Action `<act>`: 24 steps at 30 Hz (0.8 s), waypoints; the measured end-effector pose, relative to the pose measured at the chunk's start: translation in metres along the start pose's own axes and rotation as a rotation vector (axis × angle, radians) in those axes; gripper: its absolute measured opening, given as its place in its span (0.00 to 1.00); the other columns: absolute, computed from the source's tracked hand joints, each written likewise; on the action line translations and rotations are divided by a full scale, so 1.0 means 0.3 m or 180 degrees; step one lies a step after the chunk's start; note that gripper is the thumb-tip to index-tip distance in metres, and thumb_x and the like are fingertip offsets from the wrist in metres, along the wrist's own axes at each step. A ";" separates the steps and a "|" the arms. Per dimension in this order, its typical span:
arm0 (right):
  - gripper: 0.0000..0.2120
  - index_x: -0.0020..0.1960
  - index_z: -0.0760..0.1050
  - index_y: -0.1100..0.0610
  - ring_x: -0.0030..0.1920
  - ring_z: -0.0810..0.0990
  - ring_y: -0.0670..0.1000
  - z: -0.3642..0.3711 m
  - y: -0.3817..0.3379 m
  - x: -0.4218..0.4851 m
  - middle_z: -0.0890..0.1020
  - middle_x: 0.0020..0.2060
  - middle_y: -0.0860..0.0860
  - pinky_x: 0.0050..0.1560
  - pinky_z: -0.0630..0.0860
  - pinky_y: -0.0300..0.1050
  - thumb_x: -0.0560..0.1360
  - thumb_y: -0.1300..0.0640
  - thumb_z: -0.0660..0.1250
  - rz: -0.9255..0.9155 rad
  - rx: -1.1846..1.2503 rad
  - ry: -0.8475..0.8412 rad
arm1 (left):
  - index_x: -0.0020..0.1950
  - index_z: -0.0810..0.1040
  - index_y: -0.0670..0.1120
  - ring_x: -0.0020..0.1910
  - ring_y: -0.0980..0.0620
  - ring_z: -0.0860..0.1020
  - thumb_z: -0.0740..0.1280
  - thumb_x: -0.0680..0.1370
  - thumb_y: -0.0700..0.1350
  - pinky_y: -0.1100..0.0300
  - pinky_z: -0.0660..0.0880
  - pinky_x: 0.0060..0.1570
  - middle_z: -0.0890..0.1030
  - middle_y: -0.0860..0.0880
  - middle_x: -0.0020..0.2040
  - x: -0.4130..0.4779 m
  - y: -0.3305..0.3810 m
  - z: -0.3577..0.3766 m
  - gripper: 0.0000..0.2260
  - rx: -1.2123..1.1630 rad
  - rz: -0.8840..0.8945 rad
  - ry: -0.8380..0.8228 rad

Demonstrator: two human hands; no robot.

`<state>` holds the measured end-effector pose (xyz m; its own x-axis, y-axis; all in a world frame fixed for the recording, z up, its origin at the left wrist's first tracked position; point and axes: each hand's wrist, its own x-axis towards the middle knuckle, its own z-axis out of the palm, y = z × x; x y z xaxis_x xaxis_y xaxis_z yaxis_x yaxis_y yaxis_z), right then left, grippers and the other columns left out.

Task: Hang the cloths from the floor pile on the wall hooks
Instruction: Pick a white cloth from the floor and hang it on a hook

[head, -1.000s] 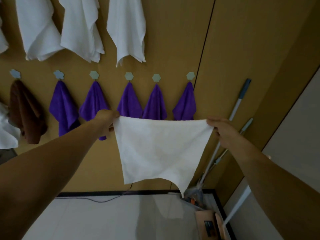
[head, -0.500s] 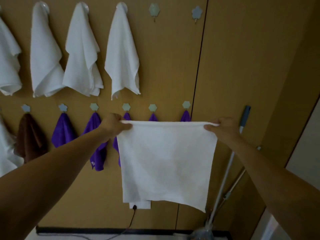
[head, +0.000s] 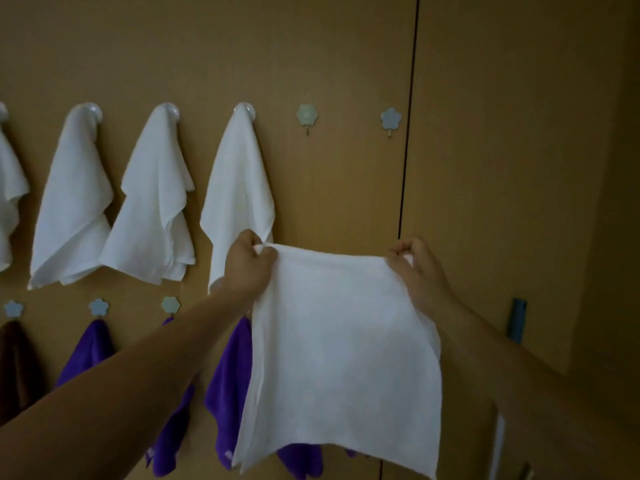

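A white cloth hangs spread out between my hands in front of the wooden wall. My left hand pinches its upper left corner. My right hand pinches the upper right corner. Above the cloth are two bare hooks in the upper row, a green one and a blue flower one. White cloths hang from the hooks to the left of them. The floor pile is out of view.
A lower row of hooks carries purple cloths and a brown one, partly hidden by my arms and the held cloth. A dark seam splits the wall panels. A blue-tipped pole handle leans at the right.
Both hands have lifted the white cloth higher along the wall, and my view has tilted up. The upper row with its two bare hooks is now well inside the frame.
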<state>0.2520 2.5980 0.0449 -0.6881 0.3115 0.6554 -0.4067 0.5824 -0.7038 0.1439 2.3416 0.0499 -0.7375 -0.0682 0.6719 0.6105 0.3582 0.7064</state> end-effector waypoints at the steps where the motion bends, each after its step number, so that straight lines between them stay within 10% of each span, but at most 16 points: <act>1: 0.17 0.48 0.72 0.37 0.49 0.76 0.42 0.011 -0.001 0.027 0.77 0.49 0.40 0.44 0.73 0.40 0.63 0.34 0.70 -0.0050 -0.0242 -0.0310 | 0.42 0.66 0.49 0.33 0.54 0.69 0.61 0.76 0.42 0.61 0.64 0.30 0.70 0.52 0.36 0.036 0.005 0.012 0.05 -0.0300 0.0039 0.0013; 8: 0.06 0.37 0.82 0.42 0.39 0.80 0.37 0.136 -0.041 0.305 0.84 0.38 0.38 0.38 0.73 0.27 0.70 0.51 0.76 -0.0359 -0.0059 0.0362 | 0.49 0.74 0.53 0.47 0.57 0.75 0.65 0.74 0.55 0.65 0.69 0.43 0.77 0.57 0.48 0.320 -0.047 0.040 0.09 -0.0899 0.0589 -0.0945; 12: 0.09 0.42 0.80 0.55 0.42 0.79 0.48 0.216 -0.060 0.440 0.81 0.41 0.50 0.43 0.75 0.43 0.74 0.50 0.71 -0.0588 -0.0432 0.0771 | 0.45 0.79 0.56 0.44 0.60 0.79 0.73 0.64 0.66 0.67 0.73 0.40 0.81 0.59 0.45 0.462 -0.034 0.032 0.18 -0.0254 0.1029 -0.1569; 24: 0.08 0.46 0.72 0.50 0.38 0.76 0.48 0.329 -0.271 0.903 0.74 0.35 0.42 0.35 0.70 0.42 0.78 0.46 0.63 -0.1002 -0.1078 0.1815 | 0.47 0.73 0.51 0.40 0.62 0.72 0.66 0.78 0.50 0.67 0.67 0.38 0.74 0.60 0.40 0.884 0.209 0.176 0.04 -0.1499 0.0794 -0.0084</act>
<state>0.0392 2.5610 0.2526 -0.1122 0.3796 0.9183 -0.2622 0.8801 -0.3958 -0.0288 2.3952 0.2606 -0.5568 -0.0087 0.8306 0.8272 -0.0969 0.5535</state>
